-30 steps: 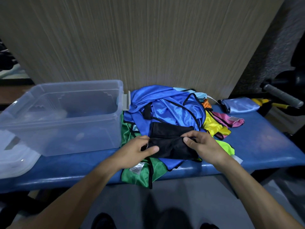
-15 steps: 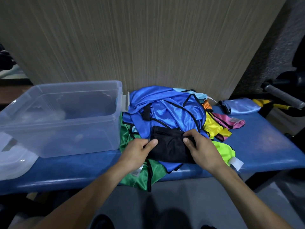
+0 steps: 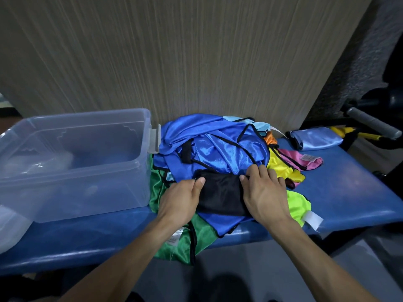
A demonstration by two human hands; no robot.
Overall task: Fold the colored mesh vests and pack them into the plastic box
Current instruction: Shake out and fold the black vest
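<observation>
- Judged step: finishing the fold of the black vest (image 3: 220,192), which lies atop the vest pile (image 3: 213,147) by the bench's (image 3: 349,192) front edge. Press flat and square the edges before lifting.
- Left hand (image 3: 181,201) and right hand (image 3: 265,192) lie apart, fingers flat on its two ends.
- Box (image 3: 72,166) stands at the bench's left end.

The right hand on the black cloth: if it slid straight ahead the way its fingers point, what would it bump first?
Probably the blue vest: the right hand's fingertips already reach its edge.
</observation>
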